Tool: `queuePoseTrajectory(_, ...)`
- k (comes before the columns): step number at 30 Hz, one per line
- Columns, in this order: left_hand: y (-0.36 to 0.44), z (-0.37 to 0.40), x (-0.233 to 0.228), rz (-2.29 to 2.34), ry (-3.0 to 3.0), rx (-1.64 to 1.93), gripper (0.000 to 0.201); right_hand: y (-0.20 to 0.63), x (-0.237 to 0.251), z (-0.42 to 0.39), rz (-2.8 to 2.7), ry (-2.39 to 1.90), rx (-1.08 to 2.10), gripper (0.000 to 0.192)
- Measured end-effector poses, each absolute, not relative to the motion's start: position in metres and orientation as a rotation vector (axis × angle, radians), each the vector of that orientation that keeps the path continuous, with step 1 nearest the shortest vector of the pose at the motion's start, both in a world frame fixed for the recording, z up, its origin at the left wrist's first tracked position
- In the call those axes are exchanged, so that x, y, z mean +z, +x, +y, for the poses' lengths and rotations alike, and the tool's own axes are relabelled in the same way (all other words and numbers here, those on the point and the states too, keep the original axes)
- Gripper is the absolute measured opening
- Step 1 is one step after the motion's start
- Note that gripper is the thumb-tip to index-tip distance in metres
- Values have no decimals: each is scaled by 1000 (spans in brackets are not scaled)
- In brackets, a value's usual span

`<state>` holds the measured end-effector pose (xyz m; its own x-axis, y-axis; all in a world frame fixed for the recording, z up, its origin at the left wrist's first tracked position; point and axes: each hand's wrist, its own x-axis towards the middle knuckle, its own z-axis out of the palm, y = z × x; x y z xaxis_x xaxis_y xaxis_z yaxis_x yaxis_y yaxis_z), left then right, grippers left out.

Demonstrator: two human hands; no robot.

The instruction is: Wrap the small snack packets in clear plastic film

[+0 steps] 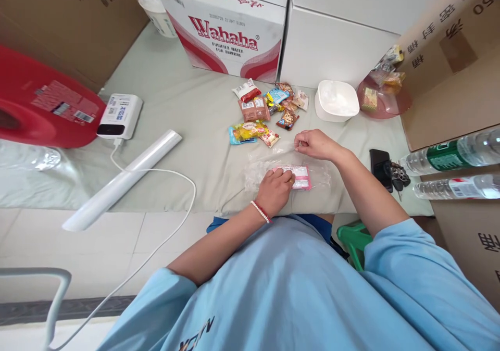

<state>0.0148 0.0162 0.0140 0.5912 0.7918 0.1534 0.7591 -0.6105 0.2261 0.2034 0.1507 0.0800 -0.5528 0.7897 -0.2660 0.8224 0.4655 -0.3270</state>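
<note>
— Closest to the lens, what was seen?
— Blue sleeves low in the frame; just above, the left hand (275, 188) was pressed with curled fingers onto a pink packet (300, 177) inside a clear plastic bag (273, 170), at centre.
— And the right hand (315, 143)?
— Its fingers were pinched shut on the bag's upper edge.
— What might be spoiled?
— The thin, crinkly film could be torn, or the slick packet could be slid out, if pulled hard.
— Beyond?
— Glossy snack packets (265, 112), a white square bowl (336, 101), a printed carton (230, 28).
</note>
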Motion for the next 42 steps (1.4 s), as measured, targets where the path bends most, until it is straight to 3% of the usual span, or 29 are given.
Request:
queuePoseTrajectory(8, 14, 12, 3, 1320, 2671, 399, 34, 226, 72, 48, 2811, 1204, -511, 24)
queuePoseTrajectory(11, 12, 11, -10, 1305, 2629, 581, 32, 231, 46, 24, 2859, 1248, -554, 23)
queuePoseTrajectory(16, 8, 14, -21, 1347, 2457, 969, 20, 229, 20, 14, 3036, 1302, -570, 40)
queuePoseTrajectory(21, -9, 11, -20, 1384, 2252, 1120, 8, 218, 29, 12, 2833, 1292, -683, 41)
queuePoseTrajectory(28, -38, 27, -2, 1837, 1589, 1494, 16, 202, 54, 7, 2670, 1307, -726, 63)
queuePoseTrajectory(31, -39, 54, 17, 1865, 1848, 1303, 30, 199, 58, 6, 2643, 1339, -720, 63)
queuePoseTrajectory(34, -37, 77, 23, 1719, 2131, 749, 43, 200, 56, 5, 2673, 1326, -719, 63)
queuePoseTrajectory(37, -45, 85, 13, 1581, 2108, 339, 36, 207, 50, 2, 2771, 1299, -741, 53)
queuePoseTrajectory(42, -70, 68, 14, 1418, 1969, 402, 21, 217, 40, -2, 2884, 1313, -838, 47)
